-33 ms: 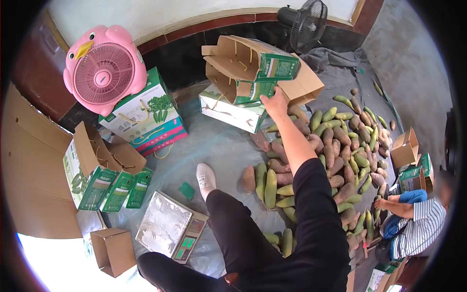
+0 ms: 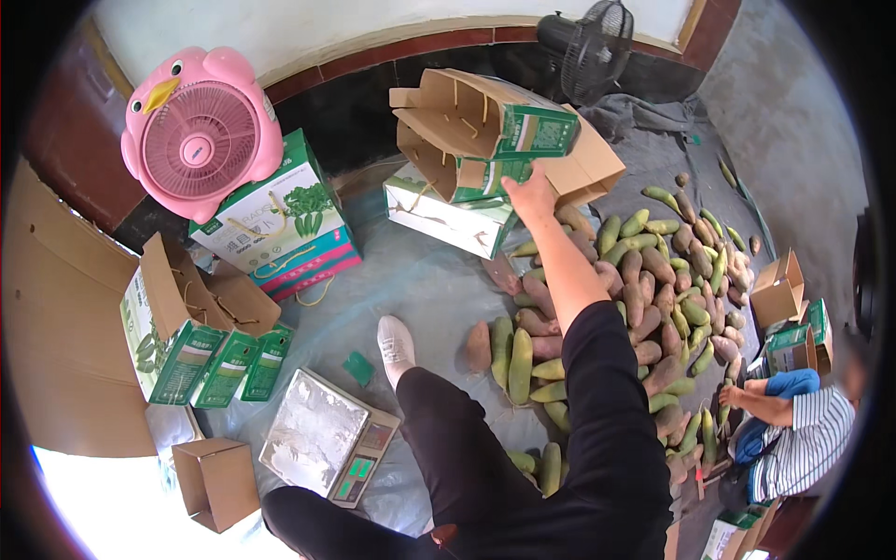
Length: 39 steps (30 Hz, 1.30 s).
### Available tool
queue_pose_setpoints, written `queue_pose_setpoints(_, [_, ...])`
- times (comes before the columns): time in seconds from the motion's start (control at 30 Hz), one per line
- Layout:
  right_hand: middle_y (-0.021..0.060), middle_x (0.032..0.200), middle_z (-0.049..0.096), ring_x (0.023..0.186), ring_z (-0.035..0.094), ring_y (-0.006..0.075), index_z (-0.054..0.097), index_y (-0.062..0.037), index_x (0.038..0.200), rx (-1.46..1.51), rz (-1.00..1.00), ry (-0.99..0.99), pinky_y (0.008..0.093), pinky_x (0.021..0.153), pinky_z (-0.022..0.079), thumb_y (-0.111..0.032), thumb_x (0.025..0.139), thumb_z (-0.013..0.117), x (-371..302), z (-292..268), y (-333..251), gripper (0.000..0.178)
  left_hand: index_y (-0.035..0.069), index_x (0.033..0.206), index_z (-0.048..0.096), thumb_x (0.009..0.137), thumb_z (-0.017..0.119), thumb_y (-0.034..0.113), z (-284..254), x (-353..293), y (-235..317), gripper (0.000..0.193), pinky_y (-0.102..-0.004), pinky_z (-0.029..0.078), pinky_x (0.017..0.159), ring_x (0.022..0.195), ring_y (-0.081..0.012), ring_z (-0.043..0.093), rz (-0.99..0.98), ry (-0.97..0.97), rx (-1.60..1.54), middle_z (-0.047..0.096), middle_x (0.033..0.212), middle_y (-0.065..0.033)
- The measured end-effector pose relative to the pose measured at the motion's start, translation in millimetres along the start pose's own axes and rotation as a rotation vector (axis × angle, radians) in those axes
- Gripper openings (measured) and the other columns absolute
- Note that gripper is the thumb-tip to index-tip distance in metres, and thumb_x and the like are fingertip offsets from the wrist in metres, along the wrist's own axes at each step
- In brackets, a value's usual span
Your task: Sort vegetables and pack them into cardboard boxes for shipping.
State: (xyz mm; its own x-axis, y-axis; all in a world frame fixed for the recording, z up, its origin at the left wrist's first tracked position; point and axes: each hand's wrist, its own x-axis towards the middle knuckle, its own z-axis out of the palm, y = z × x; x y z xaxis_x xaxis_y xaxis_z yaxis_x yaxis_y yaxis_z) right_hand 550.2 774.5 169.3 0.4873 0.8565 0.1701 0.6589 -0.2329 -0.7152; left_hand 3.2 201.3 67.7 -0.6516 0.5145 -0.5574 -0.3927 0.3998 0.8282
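Observation:
My right hand reaches forward to a pile of open cardboard boxes, its fingers closed on the edge of a green-sided box. Another open box, green outside and brown inside with yellow cord handles, rests on top of it. Beneath them a white-and-green carton lies on the plastic sheet. Just behind the hand is an open brown box. Under my outstretched arm spreads a large heap of green and reddish radishes. My left hand is out of view.
A digital scale lies by my left leg. Opened boxes and a small brown box stand at left. A pink fan tops stacked cartons. A black fan stands behind; another person sits at right.

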Motion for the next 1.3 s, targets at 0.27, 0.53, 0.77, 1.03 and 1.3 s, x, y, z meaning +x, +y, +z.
queue_pose_setpoints(0.27, [0.0219,0.108,0.058,0.098,0.060,0.0356,0.020,-0.0086,0.139,-0.333,0.065,0.101,0.0431,0.083,0.049,-0.045,0.074,0.068,72.7,11.3,-63.4,0.089,0.004,0.120,0.050,0.091,0.051,0.021,37.4,42.3,12.6,0.034,-0.0355,0.049,0.081,0.096,-0.0223,0.059,0.059,0.157,0.045,0.060,0.107,-0.0107])
queue_pose_setpoints(0.53, [0.0203,0.102,0.063,0.098,0.061,0.0349,0.027,-0.0082,0.132,-0.531,0.017,-0.014,0.0425,0.083,0.048,-0.028,0.082,0.057,120.0,47.4,-59.8,0.062,0.004,0.120,0.050,0.091,0.051,0.020,45.5,73.7,18.1,0.033,-0.0347,0.048,0.082,0.097,-0.0213,0.058,0.093,0.291,0.129,0.060,0.107,-0.0102])
queue_pose_setpoints(0.77, [0.0228,0.101,0.061,0.093,0.061,0.0382,0.035,-0.0115,0.127,-0.435,-0.033,0.088,0.0438,0.080,0.049,-0.011,0.081,0.050,82.9,19.5,-54.5,0.048,0.004,0.119,0.051,0.091,0.051,0.020,18.0,65.9,27.3,0.032,-0.0341,0.047,0.083,0.098,-0.0205,0.058,0.129,0.391,0.202,0.059,0.107,-0.0098])
queue_pose_setpoints(1.03, [0.0219,0.098,0.063,0.093,0.060,0.0390,0.040,-0.0139,0.131,-0.345,-0.185,0.080,0.0468,0.083,0.045,-0.008,0.077,0.048,0.7,-109.0,-60.8,0.054,0.004,0.119,0.051,0.091,0.051,0.020,-29.4,31.4,38.2,0.032,-0.0333,0.046,0.084,0.099,-0.0195,0.057,0.208,0.475,0.236,0.059,0.106,-0.0093])
queue_pose_setpoints(1.3, [0.0214,0.092,0.063,0.087,0.060,0.0399,0.049,-0.0183,0.121,-0.392,-0.498,0.271,0.0489,0.077,0.047,-0.008,0.077,0.047,-53.3,-234.1,-104.8,0.045,0.001,0.116,0.053,0.092,0.050,0.017,-67.2,-26.4,79.7,0.029,-0.0327,0.039,0.089,0.103,-0.0164,0.051,0.379,0.473,0.312,0.057,0.107,-0.0076])
